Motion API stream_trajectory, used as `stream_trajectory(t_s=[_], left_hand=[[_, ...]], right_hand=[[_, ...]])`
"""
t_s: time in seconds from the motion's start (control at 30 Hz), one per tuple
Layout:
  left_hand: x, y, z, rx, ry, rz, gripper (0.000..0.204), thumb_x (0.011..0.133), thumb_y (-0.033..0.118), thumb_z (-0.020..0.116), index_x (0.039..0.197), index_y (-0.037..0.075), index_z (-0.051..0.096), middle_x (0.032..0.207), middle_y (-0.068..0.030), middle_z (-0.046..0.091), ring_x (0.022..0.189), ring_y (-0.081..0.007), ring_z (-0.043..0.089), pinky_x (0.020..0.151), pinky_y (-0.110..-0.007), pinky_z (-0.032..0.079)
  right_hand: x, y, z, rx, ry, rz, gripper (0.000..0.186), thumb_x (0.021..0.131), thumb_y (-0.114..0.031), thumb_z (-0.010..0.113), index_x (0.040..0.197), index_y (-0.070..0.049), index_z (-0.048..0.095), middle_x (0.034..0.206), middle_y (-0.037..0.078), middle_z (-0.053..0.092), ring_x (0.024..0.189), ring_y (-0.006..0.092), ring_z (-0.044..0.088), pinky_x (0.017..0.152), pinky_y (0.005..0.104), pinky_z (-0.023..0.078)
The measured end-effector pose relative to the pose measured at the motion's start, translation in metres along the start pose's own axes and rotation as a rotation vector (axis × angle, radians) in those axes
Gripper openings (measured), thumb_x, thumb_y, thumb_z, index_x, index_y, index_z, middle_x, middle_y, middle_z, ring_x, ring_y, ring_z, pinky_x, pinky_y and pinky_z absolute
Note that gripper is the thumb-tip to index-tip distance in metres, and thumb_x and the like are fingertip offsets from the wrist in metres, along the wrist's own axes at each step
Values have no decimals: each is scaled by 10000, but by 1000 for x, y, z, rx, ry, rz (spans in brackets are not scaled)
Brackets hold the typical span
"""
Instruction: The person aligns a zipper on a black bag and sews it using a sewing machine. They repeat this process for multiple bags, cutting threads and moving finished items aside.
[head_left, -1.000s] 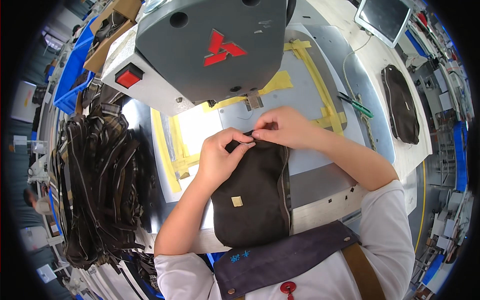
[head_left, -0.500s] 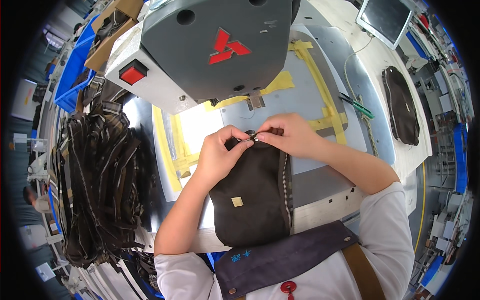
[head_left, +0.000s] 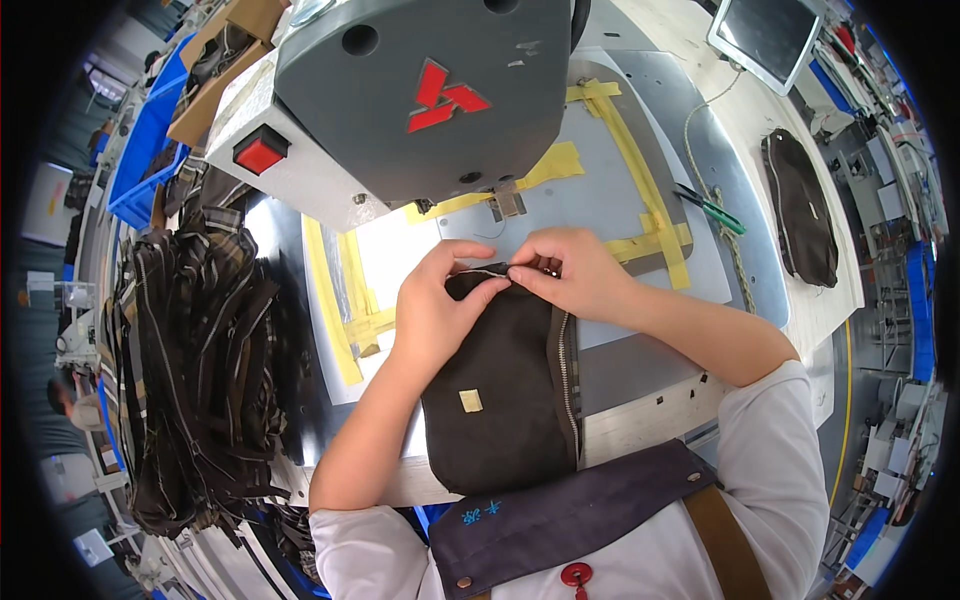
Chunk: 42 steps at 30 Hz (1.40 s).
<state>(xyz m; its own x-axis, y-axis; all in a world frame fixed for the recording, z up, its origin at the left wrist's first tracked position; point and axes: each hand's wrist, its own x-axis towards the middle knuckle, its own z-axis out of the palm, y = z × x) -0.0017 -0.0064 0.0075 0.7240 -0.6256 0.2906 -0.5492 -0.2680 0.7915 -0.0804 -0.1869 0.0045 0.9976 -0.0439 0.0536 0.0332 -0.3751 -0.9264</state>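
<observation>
A dark brown fabric pouch (head_left: 500,390) hangs over the table's front edge toward me, with a metal zipper (head_left: 566,380) down its right side and a small pale yellow tag (head_left: 470,401) on its face. Its far edge is in both my hands. My right hand (head_left: 575,272) pinches that edge between thumb and forefinger. My left hand (head_left: 435,305) has its thumb laid on the same edge, the forefinger lifted a little from it; its other fingers are hidden behind the fabric. Just beyond my fingertips is the metal foot (head_left: 507,203) of a grey sewing machine head (head_left: 425,130).
A heap of dark zippered pieces (head_left: 195,370) fills the left side, with a blue bin (head_left: 145,185) behind it. Yellow tape (head_left: 650,205) frames the work plate. Green-handled snips (head_left: 720,215), another brown pouch (head_left: 802,210) and a screen (head_left: 768,40) are on the right.
My left forefinger has risen away from the thumb, where the two were pinched together. The right hand stays at the pouch's far edge, which has shifted slightly.
</observation>
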Motion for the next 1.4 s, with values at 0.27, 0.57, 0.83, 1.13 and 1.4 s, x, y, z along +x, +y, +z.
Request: stream_trajectory(t_s=[0.27,0.57,0.83,1.13,1.4], left_hand=[[-5,5,-4,65,-118,-235,189,802,143,751,905,-2,689,831,-107,710,781,-192,676,721,-284,506],[-2,-1,-8,-162,-139,-369,180,812,125,745,926,-5,693,832,-84,708,783,-145,655,732,-268,500],[-4,-6,-6,-190,-106,-336,156,831,112,725,917,-7,673,830,-69,696,777,-115,628,738,-256,494],[-4,-7,-4,-223,-82,-328,144,837,110,713,902,-4,652,808,-57,675,754,-106,601,729,-260,488],[-2,2,-5,-127,-165,-345,146,831,107,712,908,-4,658,831,-85,692,757,-139,627,732,-264,486]], right_hand=[[5,-4,2,-98,-33,-32,162,848,-160,674,889,-4,674,755,99,667,653,174,606,597,300,469],[9,4,-6,81,-82,99,141,878,-134,645,915,0,667,753,79,670,657,135,599,623,287,478],[8,-2,-5,-15,-77,58,173,838,-166,689,888,-3,661,778,74,669,685,130,615,637,282,491],[3,-3,0,76,-12,136,134,849,-121,687,905,-7,643,745,7,610,651,48,534,611,218,457],[11,-2,1,142,-58,144,184,820,-155,705,904,-1,650,777,58,644,682,122,580,639,272,483]])
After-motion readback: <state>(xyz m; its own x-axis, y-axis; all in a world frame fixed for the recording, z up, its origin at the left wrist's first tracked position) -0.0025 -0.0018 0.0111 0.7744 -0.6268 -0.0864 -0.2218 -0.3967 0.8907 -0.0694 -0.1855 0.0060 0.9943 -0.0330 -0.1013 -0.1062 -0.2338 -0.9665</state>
